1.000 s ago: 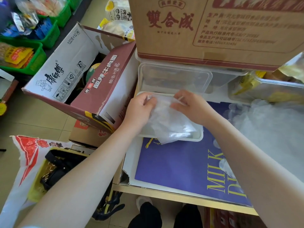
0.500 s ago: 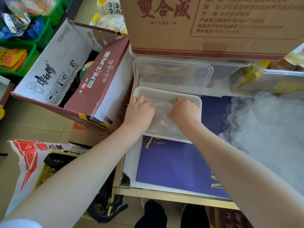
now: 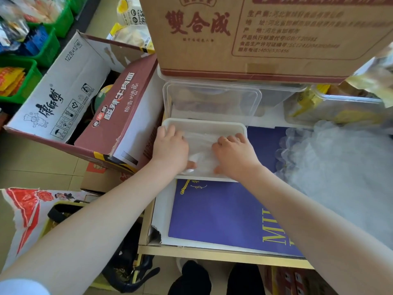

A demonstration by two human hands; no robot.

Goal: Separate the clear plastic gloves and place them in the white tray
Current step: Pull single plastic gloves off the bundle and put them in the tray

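Pressing hands [image 3: 202, 150] hiding glove [image 3: 202, 145] in white tray [image 3: 204, 122]

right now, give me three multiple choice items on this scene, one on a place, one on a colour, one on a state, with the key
1. Where does the heap of loose clear plastic gloves lie?
A. right of the shallow white tray
B. on the floor
C. inside the noodle carton

2. What colour is the flat sheet with yellow lettering under the tray?
A. green
B. purple-blue
C. red

3. What are the hands doing?
A. hanging idle
B. lifting the tray
C. pressing a glove flat in the tray

Key: 1 A, the heap sits at the right. 2 B, the sheet is purple-blue. 3 C, the left hand and right hand lie on the clear glove.
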